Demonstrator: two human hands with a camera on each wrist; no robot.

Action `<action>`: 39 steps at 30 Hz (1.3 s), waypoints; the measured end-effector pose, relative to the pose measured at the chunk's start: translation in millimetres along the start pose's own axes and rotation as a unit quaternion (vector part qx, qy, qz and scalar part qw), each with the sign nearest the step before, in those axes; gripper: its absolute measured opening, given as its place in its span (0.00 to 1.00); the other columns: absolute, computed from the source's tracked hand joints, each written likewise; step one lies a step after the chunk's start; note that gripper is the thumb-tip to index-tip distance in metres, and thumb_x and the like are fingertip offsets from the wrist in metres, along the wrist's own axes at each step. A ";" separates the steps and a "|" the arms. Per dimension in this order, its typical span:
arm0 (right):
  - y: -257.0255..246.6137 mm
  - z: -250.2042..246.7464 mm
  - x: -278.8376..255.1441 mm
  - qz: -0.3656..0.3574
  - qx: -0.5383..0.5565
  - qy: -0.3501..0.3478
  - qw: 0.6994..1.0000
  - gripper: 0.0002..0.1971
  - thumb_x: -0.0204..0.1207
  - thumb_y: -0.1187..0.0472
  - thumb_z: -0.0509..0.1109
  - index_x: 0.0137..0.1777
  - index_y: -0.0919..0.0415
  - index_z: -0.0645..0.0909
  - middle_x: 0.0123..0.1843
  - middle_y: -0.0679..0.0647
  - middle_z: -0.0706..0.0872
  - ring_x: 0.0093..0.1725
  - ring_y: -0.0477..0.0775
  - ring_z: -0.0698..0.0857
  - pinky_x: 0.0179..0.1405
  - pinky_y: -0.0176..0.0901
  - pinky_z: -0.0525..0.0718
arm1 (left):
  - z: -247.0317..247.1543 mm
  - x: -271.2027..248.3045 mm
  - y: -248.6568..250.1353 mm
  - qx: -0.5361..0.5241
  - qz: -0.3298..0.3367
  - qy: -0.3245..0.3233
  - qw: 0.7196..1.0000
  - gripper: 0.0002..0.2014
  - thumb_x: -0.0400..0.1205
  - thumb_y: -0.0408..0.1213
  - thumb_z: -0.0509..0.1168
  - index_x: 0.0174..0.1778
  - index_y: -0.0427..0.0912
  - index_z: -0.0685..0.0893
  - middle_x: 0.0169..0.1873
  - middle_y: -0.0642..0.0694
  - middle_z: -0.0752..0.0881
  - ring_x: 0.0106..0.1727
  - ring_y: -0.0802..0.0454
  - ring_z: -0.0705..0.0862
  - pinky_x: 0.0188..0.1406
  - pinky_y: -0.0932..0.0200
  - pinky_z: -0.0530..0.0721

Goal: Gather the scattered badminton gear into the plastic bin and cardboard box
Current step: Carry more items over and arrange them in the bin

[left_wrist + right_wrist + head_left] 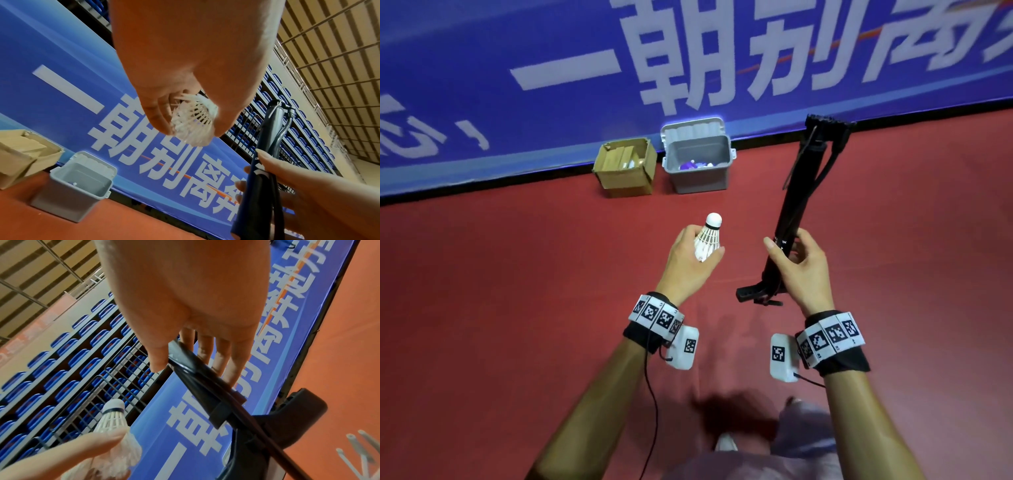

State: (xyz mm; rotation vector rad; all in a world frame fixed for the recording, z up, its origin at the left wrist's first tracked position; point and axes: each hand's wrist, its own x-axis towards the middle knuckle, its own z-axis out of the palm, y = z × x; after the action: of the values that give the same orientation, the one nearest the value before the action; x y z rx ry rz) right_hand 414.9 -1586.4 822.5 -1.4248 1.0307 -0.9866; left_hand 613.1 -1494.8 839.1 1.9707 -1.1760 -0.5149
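While pinching a white feathered shuttlecock [708,240] with left hand [688,263], gripping long black rolled net bundle [796,205] with right hand [803,270], one o'clock.

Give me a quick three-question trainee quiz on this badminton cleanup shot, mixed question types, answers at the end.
1. True or false: the left hand holds a shuttlecock with its cork end pointing away from the palm.
2. Multiple choice: the right hand grips a) a racket, b) a black folded pole, c) a water bottle.
3. Fill in: seen from the head camera, the cardboard box stands to the ____ of the grey bin, both against the blue banner.

Key: 1 true; 2 b; 3 left.
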 end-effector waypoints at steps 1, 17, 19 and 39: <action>2.9 -5.4 22.2 0.004 0.002 0.009 1.000 0.11 0.79 0.50 0.79 0.56 0.51 0.85 0.49 0.46 0.92 0.50 0.45 0.90 0.55 0.41 0.87 | 10.6 23.8 4.7 -0.002 0.002 -0.006 1.000 0.17 0.79 0.48 0.76 0.56 0.49 0.77 0.50 0.51 0.82 0.48 0.56 0.81 0.40 0.65 0.73; 2.1 -10.5 430.8 -0.007 0.054 -0.052 0.997 0.12 0.78 0.49 0.79 0.54 0.55 0.86 0.42 0.44 0.88 0.40 0.39 0.83 0.43 0.35 0.84 | 99.9 340.6 62.9 0.005 -0.058 0.038 0.998 0.19 0.82 0.37 0.70 0.68 0.45 0.75 0.59 0.46 0.80 0.56 0.52 0.80 0.56 0.55 0.80; 6.5 4.4 465.9 0.001 0.047 -0.072 0.996 0.12 0.78 0.48 0.79 0.54 0.53 0.86 0.42 0.44 0.88 0.40 0.41 0.84 0.47 0.41 0.85 | 94.6 373.5 56.8 0.014 -0.058 0.047 0.997 0.16 0.83 0.38 0.70 0.66 0.45 0.77 0.58 0.47 0.79 0.56 0.54 0.79 0.55 0.55 0.79; 8.9 248.0 829.9 0.021 0.052 -0.099 0.993 0.12 0.79 0.53 0.79 0.59 0.56 0.86 0.50 0.53 0.91 0.48 0.41 0.87 0.54 0.42 0.87 | -3.6 807.6 -92.8 0.016 -0.080 0.038 0.996 0.19 0.81 0.43 0.75 0.63 0.44 0.76 0.50 0.48 0.86 0.51 0.48 0.85 0.48 0.55 0.78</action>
State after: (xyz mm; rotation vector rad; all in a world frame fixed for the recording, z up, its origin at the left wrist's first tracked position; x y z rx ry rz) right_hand 886.6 -2312.9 819.5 -1.3791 0.8478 -0.8370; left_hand 1064.9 -2169.6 803.1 2.1037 -0.9913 -0.5008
